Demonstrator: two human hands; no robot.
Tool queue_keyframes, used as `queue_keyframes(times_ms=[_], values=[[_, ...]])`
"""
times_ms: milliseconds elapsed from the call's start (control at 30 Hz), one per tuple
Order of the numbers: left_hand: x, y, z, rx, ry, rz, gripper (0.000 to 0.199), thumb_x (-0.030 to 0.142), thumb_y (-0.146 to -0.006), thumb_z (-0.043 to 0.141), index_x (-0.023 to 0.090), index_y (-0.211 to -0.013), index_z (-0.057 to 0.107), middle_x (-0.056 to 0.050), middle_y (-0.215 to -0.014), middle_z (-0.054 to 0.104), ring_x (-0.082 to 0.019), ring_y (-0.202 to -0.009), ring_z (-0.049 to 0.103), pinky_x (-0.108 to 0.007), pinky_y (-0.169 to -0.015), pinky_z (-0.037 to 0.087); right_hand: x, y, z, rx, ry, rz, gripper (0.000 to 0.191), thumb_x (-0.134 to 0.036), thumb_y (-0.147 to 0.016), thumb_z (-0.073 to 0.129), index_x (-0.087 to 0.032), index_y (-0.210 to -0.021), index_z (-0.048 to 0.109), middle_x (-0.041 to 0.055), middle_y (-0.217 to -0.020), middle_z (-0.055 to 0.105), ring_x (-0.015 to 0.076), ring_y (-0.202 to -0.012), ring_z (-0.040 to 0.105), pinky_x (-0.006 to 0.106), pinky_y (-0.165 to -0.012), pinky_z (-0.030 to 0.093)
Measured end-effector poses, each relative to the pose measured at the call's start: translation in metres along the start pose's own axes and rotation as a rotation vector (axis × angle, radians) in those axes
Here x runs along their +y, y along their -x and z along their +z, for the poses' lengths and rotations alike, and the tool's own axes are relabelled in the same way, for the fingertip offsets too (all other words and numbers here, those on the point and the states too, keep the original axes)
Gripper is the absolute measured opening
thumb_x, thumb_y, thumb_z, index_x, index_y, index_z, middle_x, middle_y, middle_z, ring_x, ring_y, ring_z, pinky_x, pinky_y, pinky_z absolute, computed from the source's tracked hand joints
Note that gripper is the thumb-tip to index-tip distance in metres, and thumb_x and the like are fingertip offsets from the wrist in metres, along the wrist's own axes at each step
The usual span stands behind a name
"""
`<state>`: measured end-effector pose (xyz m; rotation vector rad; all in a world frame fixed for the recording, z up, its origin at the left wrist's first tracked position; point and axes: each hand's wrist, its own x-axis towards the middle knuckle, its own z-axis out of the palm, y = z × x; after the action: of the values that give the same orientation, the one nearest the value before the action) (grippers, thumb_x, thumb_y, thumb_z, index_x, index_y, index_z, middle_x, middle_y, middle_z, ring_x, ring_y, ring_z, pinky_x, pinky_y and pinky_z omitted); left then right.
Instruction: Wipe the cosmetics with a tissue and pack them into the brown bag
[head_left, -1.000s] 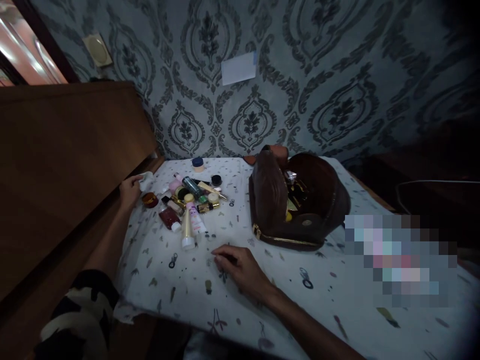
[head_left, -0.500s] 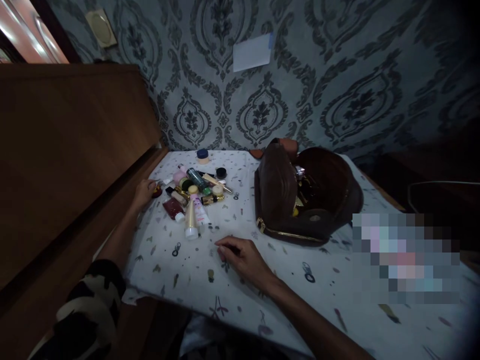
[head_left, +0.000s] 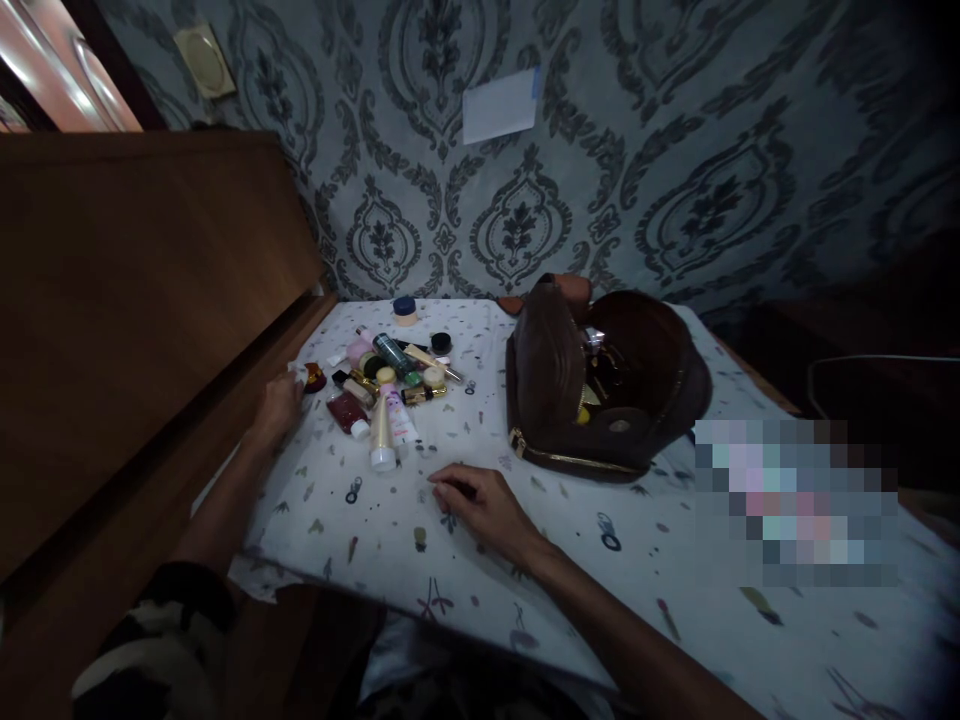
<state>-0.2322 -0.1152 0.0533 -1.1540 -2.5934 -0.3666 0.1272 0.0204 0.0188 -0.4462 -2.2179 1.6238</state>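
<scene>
Left hand [head_left: 279,408]: at the left edge of the table [head_left: 480,560], just beside the red-brown jar [head_left: 314,379]; cannot tell whether its fingers grip anything.
Right hand [head_left: 486,508]: near side, fingers loosely curled, released, nothing held.
Red-brown jar: left, beside the heaped cosmetics [head_left: 391,354].
Gold tube [head_left: 382,430]: near end of the heap.
Brown handbag [head_left: 547,350]: right, gaping.

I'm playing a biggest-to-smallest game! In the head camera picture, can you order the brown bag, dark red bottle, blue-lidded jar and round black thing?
Brown bag
Dark red bottle
Blue-lidded jar
Round black thing
That's how big they look; the jar sits farther back than the bottle.
</scene>
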Motion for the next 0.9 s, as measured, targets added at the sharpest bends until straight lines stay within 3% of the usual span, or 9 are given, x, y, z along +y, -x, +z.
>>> queue_keyframes(times_ms=[67, 167, 267, 400, 667, 900], values=[[0.003, 0.005, -0.01, -0.021, -0.002, 0.054, 0.032, 0.027, -0.092, 0.037, 0.015, -0.098, 0.067, -0.015, -0.094, 0.07, -0.027, -0.091, 0.066, -0.034, -0.08, 0.05, 0.0, 0.0, 0.0, -0.004, -0.009, 0.009, 0.026, -0.032, -0.088, 0.055, -0.017, -0.098, 0.073, 0.0027, -0.071, 0.069, 0.0173, -0.068, 0.064, 0.027, -0.065, 0.048], [0.015, 0.002, -0.018, -0.057, 0.018, 0.157, 0.038, 0.027, -0.093, 0.035, 0.015, -0.114, 0.065, -0.015, -0.108, 0.069, -0.027, -0.103, 0.065, -0.035, -0.089, 0.05, 0.003, 0.0, 0.001, -0.005, -0.013, 0.018, 0.026, -0.034, -0.087, 0.056, -0.017, -0.099, 0.073, 0.0024, -0.071, 0.069, 0.017, -0.066, 0.063, 0.027, -0.063, 0.048], [0.03, -0.011, -0.014, -0.13, 0.055, 0.274, 0.045, 0.02, -0.091, 0.035, 0.016, -0.13, 0.058, -0.013, -0.122, 0.065, -0.024, -0.112, 0.062, -0.035, -0.098, 0.048, 0.006, -0.001, 0.002, 0.007, -0.007, 0.014, 0.026, -0.034, -0.088, 0.056, -0.018, -0.099, 0.073, 0.002, -0.072, 0.069, 0.0164, -0.065, 0.062, 0.027, -0.062, 0.047], [0.039, -0.028, -0.003, -0.259, 0.08, 0.379, 0.048, 0.013, -0.079, 0.045, 0.019, -0.124, 0.063, -0.008, -0.128, 0.064, -0.023, -0.12, 0.059, -0.034, -0.106, 0.044, 0.007, -0.002, 0.002, 0.012, -0.01, -0.003, 0.025, -0.031, -0.087, 0.055, -0.016, -0.097, 0.073, 0.0024, -0.07, 0.069, 0.016, -0.067, 0.063, 0.026, -0.063, 0.047], [0.024, -0.044, -0.002, -0.386, 0.063, 0.37, 0.042, 0.019, -0.072, 0.06, 0.023, -0.113, 0.066, -0.008, -0.113, 0.068, -0.026, -0.108, 0.064, -0.034, -0.096, 0.049, -0.001, -0.001, 0.001, 0.001, -0.005, 0.001, 0.025, -0.027, -0.087, 0.054, -0.016, -0.098, 0.073, 0.0022, -0.069, 0.069, 0.0153, -0.065, 0.061, 0.026, -0.062, 0.046], [0.019, -0.045, -0.011, -0.426, 0.092, 0.381, 0.033, 0.027, -0.071, 0.065, 0.024, -0.103, 0.07, -0.011, -0.113, 0.069, -0.029, -0.107, 0.063, -0.036, -0.096, 0.047, -0.005, 0.0, -0.002, 0.014, 0.006, -0.023, 0.023, -0.027, -0.087, 0.054, -0.017, -0.096, 0.073, 0.0021, -0.068, 0.069, 0.0155, -0.063, 0.061, 0.026, -0.06, 0.046]])
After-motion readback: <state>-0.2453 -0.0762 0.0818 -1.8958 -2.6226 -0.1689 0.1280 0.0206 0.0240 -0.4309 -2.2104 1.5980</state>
